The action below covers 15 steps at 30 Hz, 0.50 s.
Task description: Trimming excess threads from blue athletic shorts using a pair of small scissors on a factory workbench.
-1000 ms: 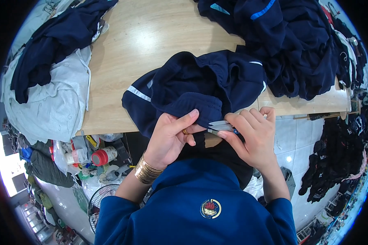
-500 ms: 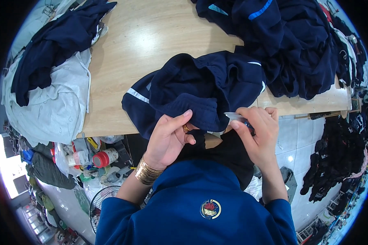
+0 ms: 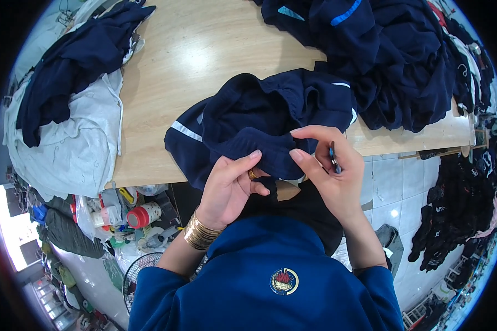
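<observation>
Two bare hands at the table edge: left hand (image 3: pixel 226 185), right hand (image 3: pixel 328 176). One navy garment (image 3: pixel 254 118) pinched between them. One small thread snipper (image 3: pixel 333 157) in the right hand. One big heap of navy clothes (image 3: pixel 392 55) far right. One navy piece (image 3: pixel 77 60) on one pale grey cloth (image 3: pixel 77 149), left. One wooden table (image 3: pixel 204 49). One red-capped bottle (image 3: pixel 144 214) below.

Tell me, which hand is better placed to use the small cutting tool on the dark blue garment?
Right. The right hand already holds the small snips beside the navy garment, while the left hand pinches the cloth edge and probably should keep it steady.
</observation>
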Motion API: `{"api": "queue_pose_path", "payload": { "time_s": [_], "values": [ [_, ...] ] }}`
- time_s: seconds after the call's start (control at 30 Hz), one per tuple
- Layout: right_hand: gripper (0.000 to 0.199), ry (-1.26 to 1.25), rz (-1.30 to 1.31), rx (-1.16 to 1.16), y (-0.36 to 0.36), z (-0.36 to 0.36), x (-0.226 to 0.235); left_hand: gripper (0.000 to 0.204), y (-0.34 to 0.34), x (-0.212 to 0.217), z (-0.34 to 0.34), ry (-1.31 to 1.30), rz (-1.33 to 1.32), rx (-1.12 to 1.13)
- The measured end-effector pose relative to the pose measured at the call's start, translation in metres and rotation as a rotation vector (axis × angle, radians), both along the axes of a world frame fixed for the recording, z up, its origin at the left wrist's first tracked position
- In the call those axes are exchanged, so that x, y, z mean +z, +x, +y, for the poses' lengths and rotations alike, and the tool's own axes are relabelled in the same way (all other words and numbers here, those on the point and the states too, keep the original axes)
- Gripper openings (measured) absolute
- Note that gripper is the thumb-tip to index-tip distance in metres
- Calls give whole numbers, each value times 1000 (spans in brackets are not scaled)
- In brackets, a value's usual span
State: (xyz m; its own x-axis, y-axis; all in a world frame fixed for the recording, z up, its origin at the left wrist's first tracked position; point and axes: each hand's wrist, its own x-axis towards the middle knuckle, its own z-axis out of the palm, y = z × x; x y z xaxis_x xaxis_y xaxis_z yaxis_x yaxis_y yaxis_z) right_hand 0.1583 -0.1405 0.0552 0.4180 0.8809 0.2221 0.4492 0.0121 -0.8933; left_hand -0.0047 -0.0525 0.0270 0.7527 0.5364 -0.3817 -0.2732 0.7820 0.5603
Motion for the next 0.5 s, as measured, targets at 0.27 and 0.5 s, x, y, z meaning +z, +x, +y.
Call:
{"api": "queue_pose_path", "payload": {
  "time_s": [0.27,0.5],
  "values": [
    [15,-1,-234,135,7,9,-2,21,-2,-5,-1,98,25,23],
    [9,-38,162,-63,16,6,1,19,-5,-11,0,104,-7,59]
  ]
}}
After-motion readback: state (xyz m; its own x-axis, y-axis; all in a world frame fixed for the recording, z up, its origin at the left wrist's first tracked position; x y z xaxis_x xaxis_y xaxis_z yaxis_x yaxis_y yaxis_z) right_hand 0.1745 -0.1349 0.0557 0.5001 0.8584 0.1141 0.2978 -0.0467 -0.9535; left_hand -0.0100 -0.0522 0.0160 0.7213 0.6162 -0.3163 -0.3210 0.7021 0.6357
